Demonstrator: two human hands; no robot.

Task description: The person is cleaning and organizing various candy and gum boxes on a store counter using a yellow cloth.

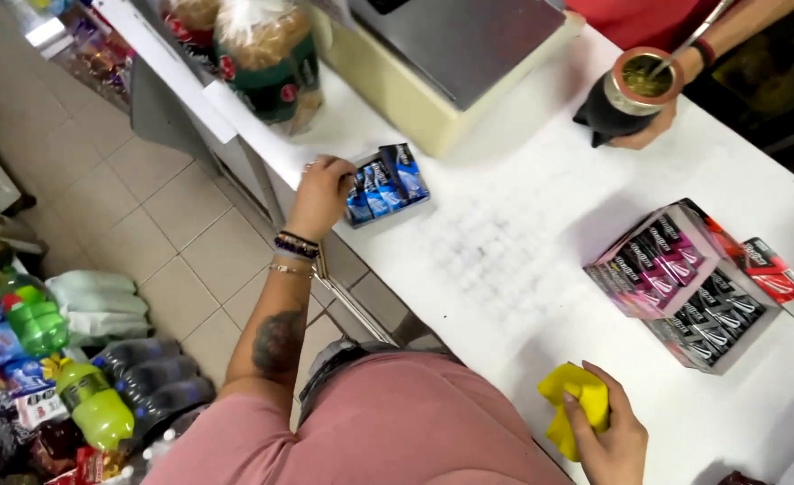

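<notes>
Left arm extended forward and away from the body, forearm bare, a dark tattoo visible on its upper part. Wrist carries several bracelets (beaded and thin bands). Left hand [322, 190] is turned palm down, knuckles toward the camera, fingers curled closed in a grasp at their tips. Right arm largely out of view; only the hand and wrist show near the lower edge. Right hand [610, 432] is held low, close to the torso, fingers bent and closed in a grip, thumb [579, 420] lying along the side.
</notes>
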